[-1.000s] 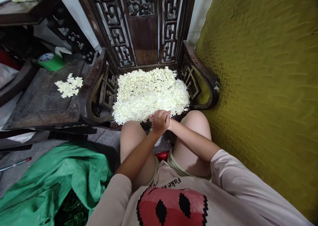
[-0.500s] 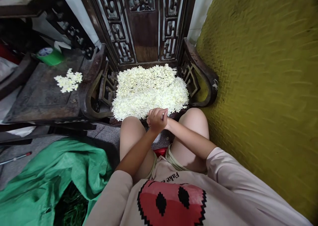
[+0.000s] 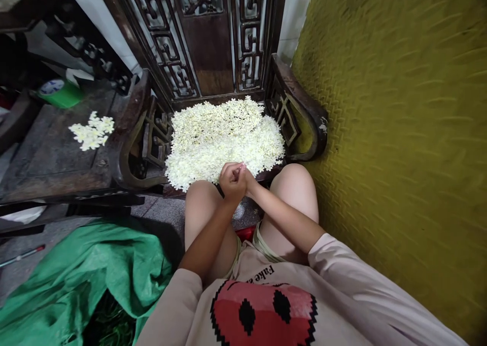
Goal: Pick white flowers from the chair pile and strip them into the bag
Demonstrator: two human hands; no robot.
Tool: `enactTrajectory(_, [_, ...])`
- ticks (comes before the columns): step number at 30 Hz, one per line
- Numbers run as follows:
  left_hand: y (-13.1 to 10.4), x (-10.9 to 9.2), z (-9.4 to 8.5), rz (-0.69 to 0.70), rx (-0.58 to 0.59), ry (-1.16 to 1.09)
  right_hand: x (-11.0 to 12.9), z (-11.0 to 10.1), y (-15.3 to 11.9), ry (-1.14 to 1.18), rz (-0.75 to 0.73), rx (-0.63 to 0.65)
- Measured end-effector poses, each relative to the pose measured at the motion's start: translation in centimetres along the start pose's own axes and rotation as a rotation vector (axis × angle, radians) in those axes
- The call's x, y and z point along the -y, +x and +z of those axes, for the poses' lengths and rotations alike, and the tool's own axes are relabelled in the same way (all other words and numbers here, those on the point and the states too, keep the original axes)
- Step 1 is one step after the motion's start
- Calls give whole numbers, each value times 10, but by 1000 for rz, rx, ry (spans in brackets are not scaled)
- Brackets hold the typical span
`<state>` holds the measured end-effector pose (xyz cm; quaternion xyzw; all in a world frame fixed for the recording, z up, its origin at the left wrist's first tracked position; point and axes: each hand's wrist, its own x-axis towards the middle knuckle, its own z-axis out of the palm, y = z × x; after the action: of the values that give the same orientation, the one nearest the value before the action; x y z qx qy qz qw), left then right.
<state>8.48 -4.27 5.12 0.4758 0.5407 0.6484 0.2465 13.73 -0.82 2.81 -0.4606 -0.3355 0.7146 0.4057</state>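
Observation:
My left hand [image 3: 233, 179] and my right hand [image 3: 249, 179] are together between my knees, at the front edge of the seat. The left fingers are curled and closed over the right hand, which is partly hidden behind them. Whatever is between the fingers is too small to make out. Just beyond them, a wide heap of white flowers [image 3: 224, 138] covers the seat of a carved dark wooden chair [image 3: 209, 52]. A smaller cluster of white flowers [image 3: 92, 131] lies on the wooden surface to the left.
A roll of green tape [image 3: 63, 93] sits on the left wooden seat [image 3: 49, 158]. Green cloth [image 3: 125, 254] with dark green strands inside lies on the floor at lower left. A yellow textured panel [image 3: 399, 133] stands close on the right. The chair's curved armrests flank the flowers.
The view has shifted slightly, so the chair and flowers appear further left. My hands remain together, with the left wrist and fingers turned a little.

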Motion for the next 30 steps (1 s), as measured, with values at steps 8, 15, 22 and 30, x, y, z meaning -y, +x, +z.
enactTrajectory(8, [33, 28, -16, -569, 91, -407, 30, -16, 0, 3, -52, -89])
enactTrajectory(15, [35, 29, -18, -697, 120, -624, 36, -16, -12, 97, -88, 103])
enactTrajectory(22, [32, 31, -19, -549, 141, -473, 31, -14, -9, -62, -201, -6])
enactTrajectory(30, [21, 26, -17, -265, 31, -94, 28, -15, -3, -224, -377, -134])
